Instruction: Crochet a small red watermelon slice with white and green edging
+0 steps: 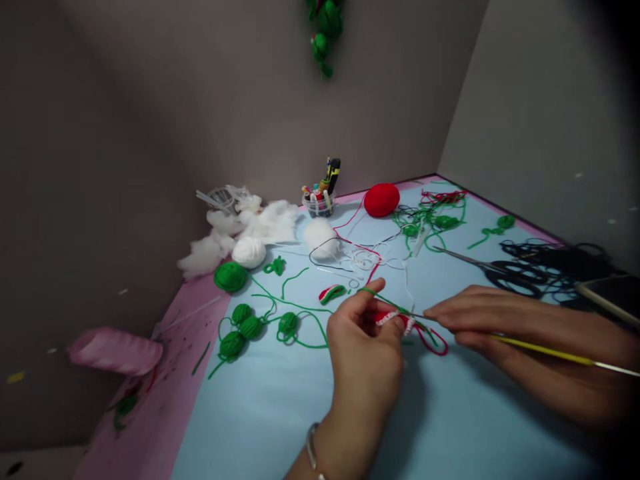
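Note:
My left hand (367,350) pinches a small red and white crochet piece (386,317) above the table, with green yarn running over the raised index finger. In my right hand (505,333) is a crochet hook (545,351) with a yellow handle; its metal tip reaches the edge of the piece. A loop of red yarn (440,343) hangs below the hook. Just beyond my left hand lies a small green, white and red crocheted piece (332,293). My fingers cover part of the work.
Scissors (500,270) and tangled black yarn lie at right. A red yarn ball (381,200), a cup of pens (319,202) and white stuffing (270,223) stand at the back. Green yarn balls (242,327) lie at left, near a pink cone (117,351).

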Action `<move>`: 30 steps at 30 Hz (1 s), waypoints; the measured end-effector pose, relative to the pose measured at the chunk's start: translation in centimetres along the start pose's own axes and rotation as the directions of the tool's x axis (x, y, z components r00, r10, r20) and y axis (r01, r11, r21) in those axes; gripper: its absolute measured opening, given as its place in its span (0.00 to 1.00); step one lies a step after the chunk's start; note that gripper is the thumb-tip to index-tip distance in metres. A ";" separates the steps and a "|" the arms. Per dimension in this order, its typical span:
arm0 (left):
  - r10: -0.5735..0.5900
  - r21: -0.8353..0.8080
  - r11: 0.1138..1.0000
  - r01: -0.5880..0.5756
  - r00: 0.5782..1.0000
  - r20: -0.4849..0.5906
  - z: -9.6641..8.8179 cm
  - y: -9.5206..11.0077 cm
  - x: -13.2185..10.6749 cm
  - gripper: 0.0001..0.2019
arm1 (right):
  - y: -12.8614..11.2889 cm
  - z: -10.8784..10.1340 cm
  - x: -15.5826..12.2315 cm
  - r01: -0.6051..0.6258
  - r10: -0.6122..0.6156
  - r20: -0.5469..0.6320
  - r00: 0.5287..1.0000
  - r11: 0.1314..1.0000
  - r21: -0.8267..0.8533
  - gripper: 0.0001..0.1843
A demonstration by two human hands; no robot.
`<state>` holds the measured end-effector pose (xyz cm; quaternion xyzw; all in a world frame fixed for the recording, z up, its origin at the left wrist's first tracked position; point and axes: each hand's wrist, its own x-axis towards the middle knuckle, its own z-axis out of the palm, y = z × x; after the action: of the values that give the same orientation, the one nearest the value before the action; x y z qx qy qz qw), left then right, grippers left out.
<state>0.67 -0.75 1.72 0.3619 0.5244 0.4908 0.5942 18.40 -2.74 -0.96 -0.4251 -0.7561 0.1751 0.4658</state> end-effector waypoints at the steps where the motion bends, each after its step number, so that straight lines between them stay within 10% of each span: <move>1: -0.002 -0.004 1.000 0.002 1.000 -0.002 0.0 0.0 0.1 0.19 | 0.1 0.1 -0.1 0.035 -0.035 0.030 0.999 0.999 -0.015 0.12; 15: -0.202 -0.201 0.956 0.216 0.976 0.084 0.0 0.8 0.2 0.35 | 1.3 0.3 -0.2 0.365 -0.355 0.138 0.925 0.930 -0.052 0.23; 25: -0.126 -0.173 0.975 0.140 0.988 0.088 -0.5 0.5 0.0 0.31 | 1.1 0.0 0.2 0.457 -0.432 0.210 0.877 0.885 -0.087 0.28; 30: -0.123 -0.226 0.963 0.149 0.984 0.126 -0.3 -0.1 -0.2 0.45 | -0.3 2.0 -0.6 0.134 -0.162 -0.176 0.971 0.978 -0.159 0.11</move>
<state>0.41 -1.01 1.59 0.2791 0.4525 0.4863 0.6934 16.63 -3.10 -2.08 -0.4149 -0.7491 0.0430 0.5146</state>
